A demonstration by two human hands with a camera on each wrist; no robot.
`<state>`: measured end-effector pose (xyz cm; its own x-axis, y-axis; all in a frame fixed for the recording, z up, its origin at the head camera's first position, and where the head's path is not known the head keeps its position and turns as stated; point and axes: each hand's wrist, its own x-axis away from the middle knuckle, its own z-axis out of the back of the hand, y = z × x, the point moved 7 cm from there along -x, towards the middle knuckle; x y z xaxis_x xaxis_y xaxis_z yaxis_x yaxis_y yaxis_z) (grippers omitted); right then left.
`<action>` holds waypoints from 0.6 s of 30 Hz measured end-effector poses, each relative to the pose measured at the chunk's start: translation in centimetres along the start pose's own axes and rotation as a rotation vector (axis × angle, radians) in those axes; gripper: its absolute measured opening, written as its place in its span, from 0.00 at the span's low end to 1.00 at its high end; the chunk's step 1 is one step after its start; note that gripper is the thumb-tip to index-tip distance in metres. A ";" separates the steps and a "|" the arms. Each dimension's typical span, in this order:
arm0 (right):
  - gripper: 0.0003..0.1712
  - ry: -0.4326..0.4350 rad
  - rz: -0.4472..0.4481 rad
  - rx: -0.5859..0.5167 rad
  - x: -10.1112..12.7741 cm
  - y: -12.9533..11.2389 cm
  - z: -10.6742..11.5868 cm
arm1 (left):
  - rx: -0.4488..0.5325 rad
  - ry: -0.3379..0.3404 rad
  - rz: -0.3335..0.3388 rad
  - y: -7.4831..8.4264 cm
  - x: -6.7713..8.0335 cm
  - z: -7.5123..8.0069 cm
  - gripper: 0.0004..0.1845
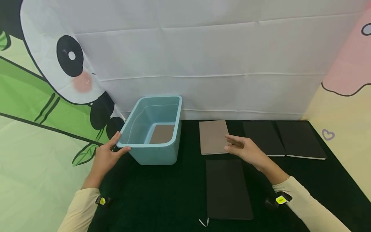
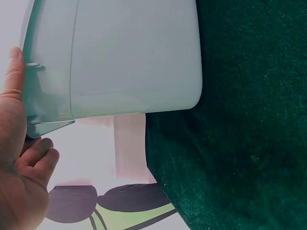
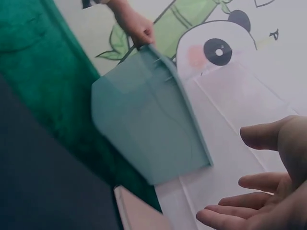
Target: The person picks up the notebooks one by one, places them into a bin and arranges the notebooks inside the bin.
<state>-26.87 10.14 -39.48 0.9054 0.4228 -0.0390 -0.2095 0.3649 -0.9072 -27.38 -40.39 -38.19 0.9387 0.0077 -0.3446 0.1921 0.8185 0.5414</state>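
Observation:
At the front left corner of a light blue plastic bin, my left hand grips the rim, the thumb along the front and the fingers at the side. Inside the bin lies a brown notebook, flat on the bottom. My right hand hangs over the table with fingers spread loosely and nothing in them. Its fingertips overlap the right edge of another brown notebook in the head view. In the right wrist view, the thumb and fingers stand apart.
A black notebook with a white ribbon lies near the front of the dark green table cover. Two more black notebooks lie side by side at the back right. A white printed cloth hangs behind the table.

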 end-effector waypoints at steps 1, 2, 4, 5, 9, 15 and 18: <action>0.40 0.014 0.000 0.030 0.4 0.3 0.0 | 0.001 -0.001 0.000 0.0 0.0 0.0 0.46; 0.40 0.026 -0.005 0.055 0.9 0.6 -0.1 | 0.002 -0.002 0.001 0.1 0.0 0.1 0.46; 0.40 0.045 -0.017 0.095 1.7 1.3 -0.2 | 0.006 -0.002 0.003 0.1 0.1 0.2 0.46; 0.40 0.052 -0.027 0.106 2.1 1.8 -0.3 | 0.007 0.001 0.002 0.1 0.1 0.2 0.46; 0.41 0.079 -0.061 0.168 3.6 3.1 -0.5 | 0.014 0.008 0.002 0.1 0.1 0.3 0.45; 0.43 0.120 -0.100 0.304 5.6 4.3 -1.3 | 0.014 -0.003 0.004 -0.2 -0.1 0.0 0.46; 0.45 0.128 -0.126 0.349 6.3 5.2 -1.9 | 0.020 -0.006 0.008 -0.3 -0.1 -0.1 0.46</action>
<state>-21.53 13.09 -45.21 0.9662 0.2575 -0.0083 -0.1865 0.6767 -0.7123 -27.55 -40.57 -38.36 0.9419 0.0107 -0.3357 0.1903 0.8067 0.5595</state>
